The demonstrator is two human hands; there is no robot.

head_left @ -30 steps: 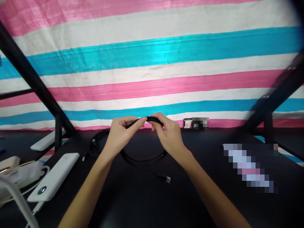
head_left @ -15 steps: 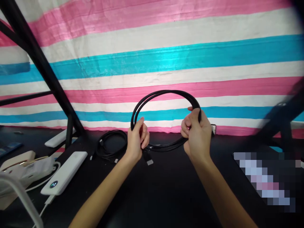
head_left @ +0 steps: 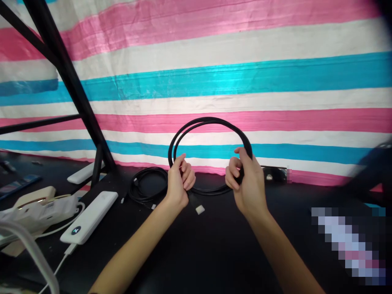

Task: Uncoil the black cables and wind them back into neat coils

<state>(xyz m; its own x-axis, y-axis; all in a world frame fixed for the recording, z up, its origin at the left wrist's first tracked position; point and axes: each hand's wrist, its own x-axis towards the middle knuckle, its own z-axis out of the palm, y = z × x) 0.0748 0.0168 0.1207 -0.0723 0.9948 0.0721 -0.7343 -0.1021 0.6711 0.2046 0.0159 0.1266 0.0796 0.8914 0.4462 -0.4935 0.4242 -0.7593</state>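
Note:
A black cable (head_left: 208,121) is wound into an upright loop of about two turns above the black table (head_left: 214,253). My left hand (head_left: 179,183) is closed on the loop's left side, and the cable's silver plug end (head_left: 199,210) hangs just below it. My right hand (head_left: 246,181) is closed on the loop's right side, fingers wrapped round the strands. A second coiled black cable (head_left: 147,188) lies flat on the table to the left of my left hand.
A white power bank (head_left: 90,216) with a lit indicator and a white lead lies at the left, with another white bar (head_left: 82,174) behind it. Black frame struts (head_left: 70,77) rise at the left. A striped pink, white and blue tarp (head_left: 214,73) hangs behind. A small dark device (head_left: 271,174) sits at the back.
The cable went from a flat coil pinched together at its top to an upright open loop held at both sides. My hands moved apart. The view shifted a little to the left.

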